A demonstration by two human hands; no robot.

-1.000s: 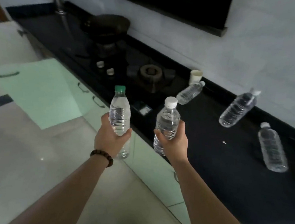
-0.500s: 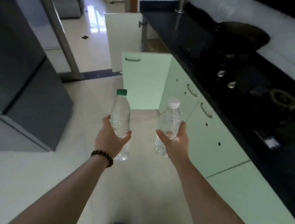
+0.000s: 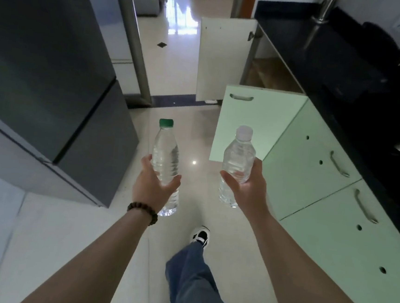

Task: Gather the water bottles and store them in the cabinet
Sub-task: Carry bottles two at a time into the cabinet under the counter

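My left hand (image 3: pixel 153 186) grips a clear water bottle with a green cap (image 3: pixel 165 153), held upright over the floor. My right hand (image 3: pixel 246 188) grips a shorter clear bottle with a white cap (image 3: pixel 238 154), also upright. Ahead on the right, a pale green cabinet door (image 3: pixel 257 122) stands swung open into the aisle. Behind it a white cabinet door (image 3: pixel 222 59) is open too, and a brown shelf (image 3: pixel 268 72) shows inside under the counter.
A dark grey fridge (image 3: pixel 49 65) fills the left side. The black countertop (image 3: pixel 335 59) runs along the right above green drawers with metal handles (image 3: pixel 338 163). A steel pillar (image 3: pixel 134 39) stands by the doorway ahead. My leg and shoe (image 3: pixel 200 236) are on the tiled floor.
My view has turned left, away from the countertop with the other bottles, and moved along the aisle toward the open cabinet doors. Both hands still hold their bottles.
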